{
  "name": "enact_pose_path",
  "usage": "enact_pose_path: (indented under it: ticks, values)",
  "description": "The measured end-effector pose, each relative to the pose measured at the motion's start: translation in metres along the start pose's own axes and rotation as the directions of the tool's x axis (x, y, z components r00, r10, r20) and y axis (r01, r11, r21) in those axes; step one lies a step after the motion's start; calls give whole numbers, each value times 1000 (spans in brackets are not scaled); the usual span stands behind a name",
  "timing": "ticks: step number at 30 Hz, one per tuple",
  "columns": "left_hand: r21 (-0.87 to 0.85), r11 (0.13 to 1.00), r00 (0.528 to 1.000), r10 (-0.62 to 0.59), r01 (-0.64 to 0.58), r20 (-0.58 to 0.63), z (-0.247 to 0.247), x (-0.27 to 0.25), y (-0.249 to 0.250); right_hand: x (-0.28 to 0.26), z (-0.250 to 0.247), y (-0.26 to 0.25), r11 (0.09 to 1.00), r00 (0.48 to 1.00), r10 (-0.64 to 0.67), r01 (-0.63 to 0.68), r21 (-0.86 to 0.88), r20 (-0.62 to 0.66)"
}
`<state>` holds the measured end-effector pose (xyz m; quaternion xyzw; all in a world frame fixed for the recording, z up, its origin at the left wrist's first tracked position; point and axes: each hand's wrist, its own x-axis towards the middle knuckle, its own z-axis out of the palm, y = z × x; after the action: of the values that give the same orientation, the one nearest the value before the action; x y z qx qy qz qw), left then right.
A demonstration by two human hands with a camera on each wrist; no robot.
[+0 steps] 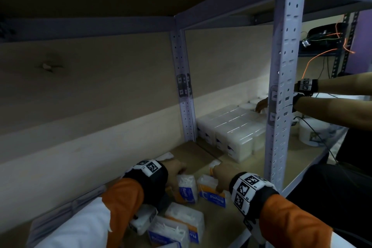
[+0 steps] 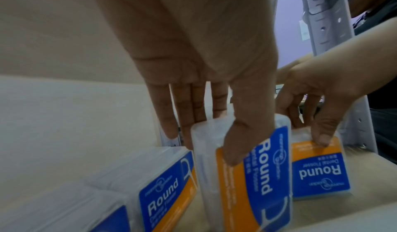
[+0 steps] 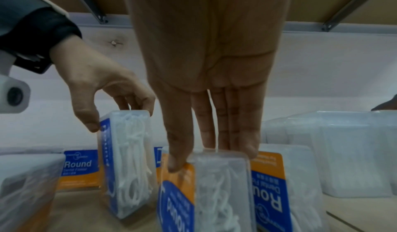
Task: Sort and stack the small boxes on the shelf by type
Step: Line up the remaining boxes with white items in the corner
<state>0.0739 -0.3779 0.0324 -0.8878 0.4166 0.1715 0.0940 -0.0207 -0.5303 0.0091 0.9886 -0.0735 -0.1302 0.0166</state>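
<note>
Head view: Your left hand and right hand work low in the centre of the frame, each on one upright floss box on the shelf. More floss boxes lie loose at the bottom edge. A neat block of clear boxes sits right of centre, where another person's hand reaches in.

Left wrist view: Your left hand pinches the left floss box, thumb on the label, fingers behind it. It stands on edge at centre, with a laid box at lower left.

Right wrist view: Your right hand pinches the right floss box at its top edge, thumb on the orange strip, fingers on the far face. It stands at bottom centre.

Doing it well: Turn both boxes so the labels read the same way, since one reads upside down. Square their faces together before you let go, and keep them apart from the clear block.

Risk: These narrow boxes probably tip easily on edge, so set them down flat or braced.
</note>
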Motion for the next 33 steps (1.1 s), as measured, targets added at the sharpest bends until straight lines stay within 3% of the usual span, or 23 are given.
enact_pose_path:
  ticks: [7,19,33]
  values:
    - [-119,992,999,-46,47,13,10,-5,-13,1,-1,-1,1000,1000,14,-14,7,18]
    - [63,995,992,-88,83,87,21,-17,-25,1,-5,-1,999,999,23,-24,33,39]
    - [35,980,967,-201,198,158,35,-26,-33,3,-2,-1,999,999,16,-18,48,41]
